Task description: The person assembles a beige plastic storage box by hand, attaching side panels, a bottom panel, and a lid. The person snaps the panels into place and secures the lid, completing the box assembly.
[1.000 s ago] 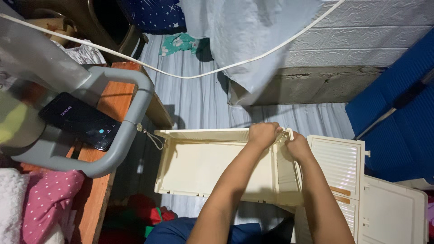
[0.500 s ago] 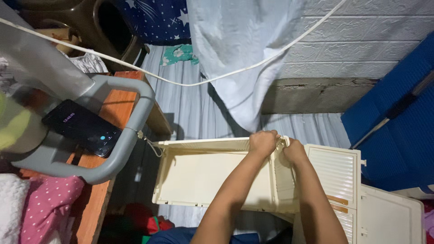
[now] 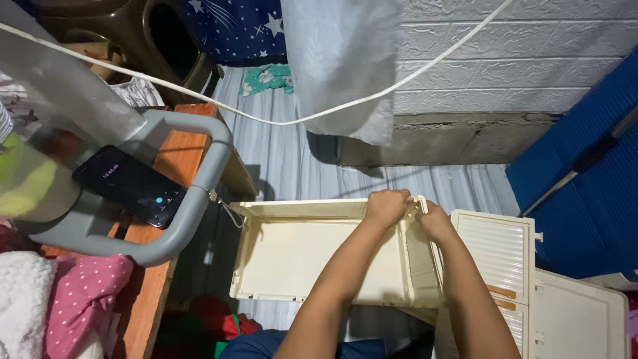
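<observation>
A cream plastic panel frame, shaped like a shallow open box, lies low in the middle of the view. My left hand is closed on its far right corner. Right beside it, my right hand grips the same corner and the upright side panel. Both forearms reach up from the bottom edge. A slatted cream panel lies just right of my hands, on top of another flat cream panel.
A grey handle bar with a black phone on it juts over an orange wooden table at left. A white cord crosses the view. A grey cloth hangs over a white brick wall. Blue fabric stands at right.
The view has shifted so the frame and my hands sit lower in the picture. Both hands stay clamped on the same corner.
</observation>
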